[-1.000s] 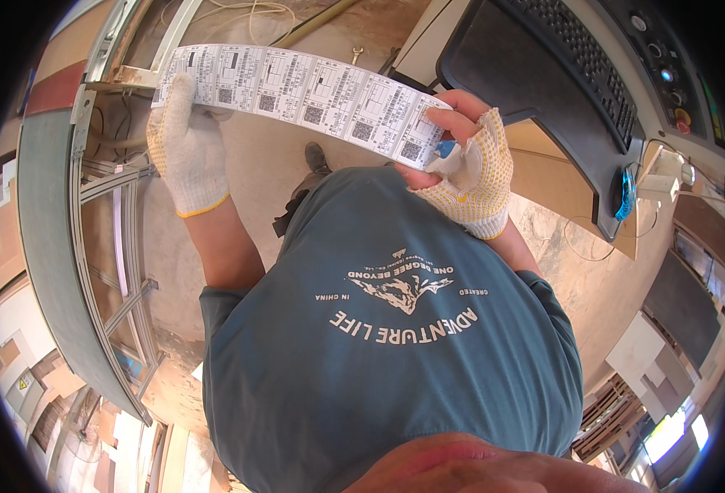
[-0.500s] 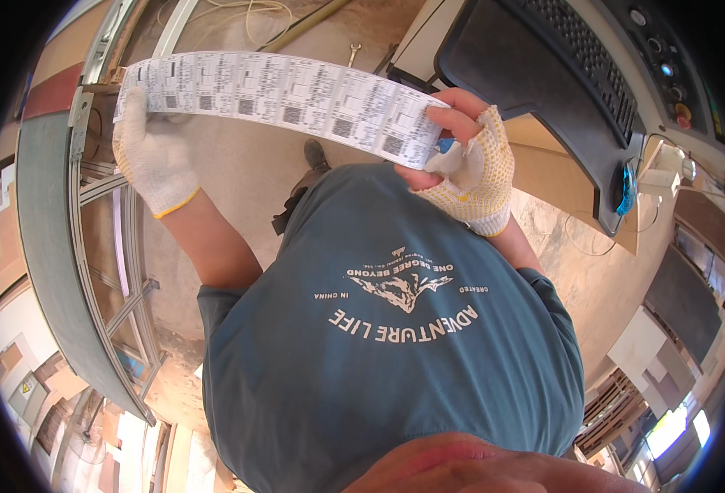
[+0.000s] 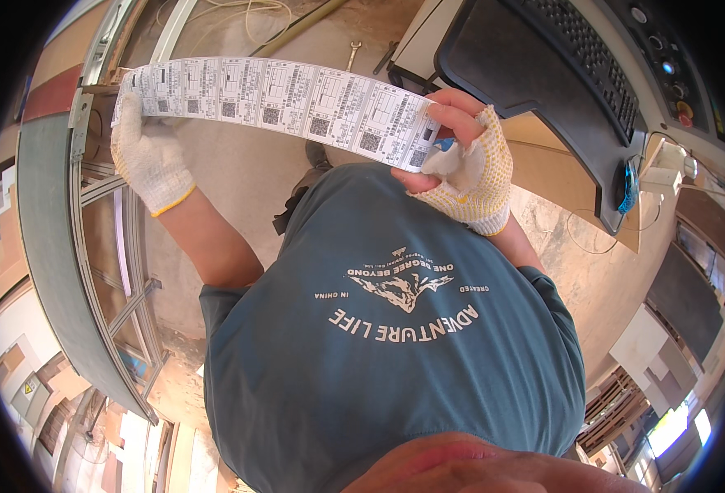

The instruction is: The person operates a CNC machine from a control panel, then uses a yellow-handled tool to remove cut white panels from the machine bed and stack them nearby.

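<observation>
The label strip [image 3: 288, 99] has slid leftward through the right hand [image 3: 475, 168].

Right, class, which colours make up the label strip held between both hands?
The label strip is white with black print, clearest in the head view.

The label strip [image 3: 284, 97] is held between the left hand [image 3: 153, 160] and the right hand [image 3: 471, 168]. Beyond it, a wrench [image 3: 353, 57] is located on the floor [image 3: 231, 185]. A keyboard [image 3: 583, 70] is supported on a tray [image 3: 494, 66] at right; a control panel [image 3: 667, 89] is positioned farther right.
</observation>
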